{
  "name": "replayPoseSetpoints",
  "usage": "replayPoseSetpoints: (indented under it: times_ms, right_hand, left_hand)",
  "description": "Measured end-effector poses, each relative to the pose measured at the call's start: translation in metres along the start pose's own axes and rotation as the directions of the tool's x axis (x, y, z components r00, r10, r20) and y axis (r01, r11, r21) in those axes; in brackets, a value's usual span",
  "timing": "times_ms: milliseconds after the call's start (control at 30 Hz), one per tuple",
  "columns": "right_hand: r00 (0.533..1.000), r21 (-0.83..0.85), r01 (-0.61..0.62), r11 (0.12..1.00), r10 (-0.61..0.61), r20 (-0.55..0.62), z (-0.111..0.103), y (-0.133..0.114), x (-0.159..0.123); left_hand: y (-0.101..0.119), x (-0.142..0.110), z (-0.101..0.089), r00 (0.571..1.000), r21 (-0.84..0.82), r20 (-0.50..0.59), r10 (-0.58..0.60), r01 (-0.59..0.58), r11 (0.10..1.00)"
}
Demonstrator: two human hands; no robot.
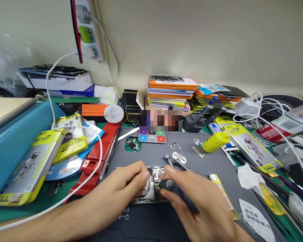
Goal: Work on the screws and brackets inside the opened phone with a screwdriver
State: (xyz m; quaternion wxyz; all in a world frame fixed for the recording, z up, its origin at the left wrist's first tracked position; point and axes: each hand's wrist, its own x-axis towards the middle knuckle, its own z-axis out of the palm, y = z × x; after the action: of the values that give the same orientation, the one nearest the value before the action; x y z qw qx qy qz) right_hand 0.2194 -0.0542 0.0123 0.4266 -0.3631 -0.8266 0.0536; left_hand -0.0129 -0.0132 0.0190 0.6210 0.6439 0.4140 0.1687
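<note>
An opened phone [155, 174] with its board and parts showing lies on a dark grey work mat [192, 164]. My left hand [127, 185] rests on the phone's left side, fingers curled and pressed against it. My right hand [192, 198] is closed around a dark screwdriver [175, 191], whose tip points at the phone's inner parts. Small metal shields [178, 156] and a second tool [168, 158] lie just beyond the phone.
A yellow tool [215, 141] lies at the mat's right. Battery packs [30, 164], a red case [101, 151] and white cables [73, 127] crowd the left. Stacked phone boxes [170, 92] stand behind. Packets and tissue [247, 174] lie at the right.
</note>
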Motion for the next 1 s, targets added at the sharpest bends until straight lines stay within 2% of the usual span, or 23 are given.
replayPoseSetpoints:
  times_ms: [67,100,133,200,333,500,700,900,1000]
  right_hand:
    - [0.971,0.176,-0.143,0.974,0.173,-0.167,0.000,-0.006,-0.003]
    - [0.931,0.294,-0.203,0.934,0.277,-0.239,0.000,-0.010,-0.003]
    - [0.898,0.400,-0.242,0.884,0.360,-0.252,0.001,-0.012,-0.003]
    - [0.870,0.538,-0.258,0.802,0.435,-0.231,0.003,-0.016,0.001]
    - [0.867,0.630,-0.291,0.720,0.477,-0.145,0.009,-0.014,0.006]
    - [0.784,0.718,-0.359,0.596,0.610,-0.114,0.012,-0.009,0.008]
    - [0.796,0.715,-0.380,0.586,0.601,-0.069,0.010,-0.006,0.010]
    - [0.842,0.667,-0.356,0.655,0.534,-0.075,0.010,-0.007,0.009]
    - [0.845,0.671,-0.353,0.652,0.531,-0.071,0.011,-0.007,0.010]
  left_hand:
    - [0.001,0.001,-0.001,0.999,-0.015,-0.029,-0.012,0.012,1.000]
    - [0.001,0.001,-0.002,0.999,-0.021,-0.044,-0.008,0.007,1.000]
    - [0.002,0.001,-0.002,0.999,-0.032,-0.050,0.001,-0.003,0.999]
    - [0.002,0.002,-0.003,0.999,-0.077,-0.033,0.022,-0.025,0.997]
    - [0.004,0.003,-0.005,0.999,-0.234,0.050,-0.016,0.027,0.972]
    - [0.006,0.010,-0.007,0.996,-0.334,0.054,-0.075,0.089,0.939]
    - [0.006,0.011,-0.010,0.995,-0.396,0.053,-0.090,0.104,0.912]
    - [0.007,0.010,-0.010,0.994,-0.414,0.049,-0.101,0.113,0.903]
    - [0.006,0.010,-0.010,0.995,-0.406,0.056,-0.081,0.097,0.909]
